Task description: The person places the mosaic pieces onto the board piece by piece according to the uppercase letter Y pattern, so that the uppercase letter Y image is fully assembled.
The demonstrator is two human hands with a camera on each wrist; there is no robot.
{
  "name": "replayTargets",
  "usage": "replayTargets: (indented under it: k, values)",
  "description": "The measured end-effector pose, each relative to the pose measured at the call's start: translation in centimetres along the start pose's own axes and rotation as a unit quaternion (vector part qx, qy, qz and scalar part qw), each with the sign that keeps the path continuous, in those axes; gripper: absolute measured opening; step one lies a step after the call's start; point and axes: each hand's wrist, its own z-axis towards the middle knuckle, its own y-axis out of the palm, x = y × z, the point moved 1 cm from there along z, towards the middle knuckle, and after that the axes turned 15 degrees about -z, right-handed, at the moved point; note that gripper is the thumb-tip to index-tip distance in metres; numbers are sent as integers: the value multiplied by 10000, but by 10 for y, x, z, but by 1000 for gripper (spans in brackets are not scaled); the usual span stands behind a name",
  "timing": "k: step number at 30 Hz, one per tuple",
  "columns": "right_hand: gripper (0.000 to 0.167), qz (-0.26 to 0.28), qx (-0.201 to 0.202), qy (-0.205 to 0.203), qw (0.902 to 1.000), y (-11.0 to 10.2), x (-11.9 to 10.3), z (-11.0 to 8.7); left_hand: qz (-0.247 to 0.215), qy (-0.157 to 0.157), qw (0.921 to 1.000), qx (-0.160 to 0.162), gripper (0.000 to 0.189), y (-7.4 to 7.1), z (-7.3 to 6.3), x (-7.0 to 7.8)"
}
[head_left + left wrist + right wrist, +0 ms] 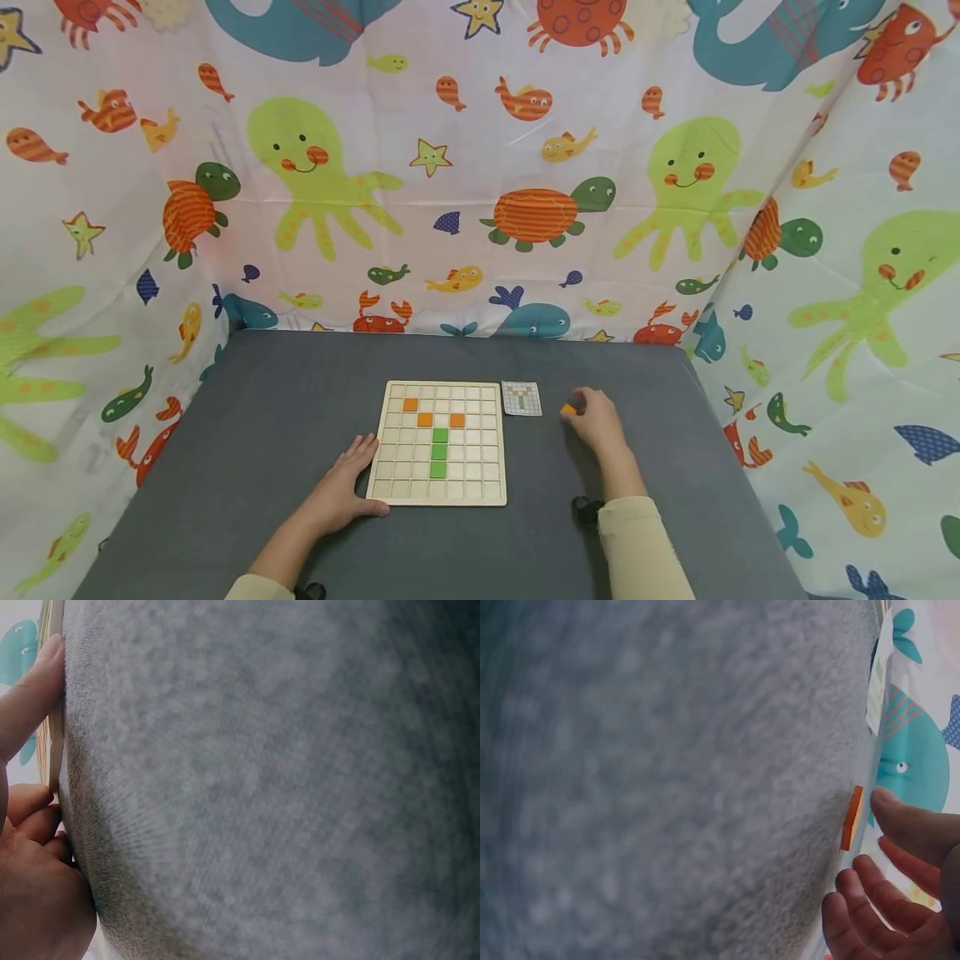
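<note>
A square wooden grid board (472,483) lies on the grey table. Three orange tiles (425,419) sit in its upper cells, with three green tiles (438,452) in a column below them. My left hand (341,487) rests at the lower left corner, fingers along the left side and thumb by the bottom edge. Beside the board's upper right lies a small pattern card (521,398). Farther right, my right hand (600,425) is at a loose orange tile (568,409). In the right wrist view that tile (852,818) is on the cloth, the thumb and fingers spread just off it.
Grey cloth covers the table (300,392). A white curtain (465,275) printed with sea animals surrounds its back and sides. Dark wrist straps (585,510) show at the sleeve cuffs.
</note>
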Motion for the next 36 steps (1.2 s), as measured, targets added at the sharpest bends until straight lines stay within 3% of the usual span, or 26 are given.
replayTargets:
  k: [11,19,36]
  values:
    - [32,-70,-277,180,9994,3,1,1,107,-41,9999,-36,122,1,3,-4]
    - [26,-135,-272,66,9995,3,0,2,73,-52,10000,-29,123,1,3,-4]
    - [28,-436,-31,-207,9988,-4,-15,-1,74,16,10000,1,122,1,3,-7]
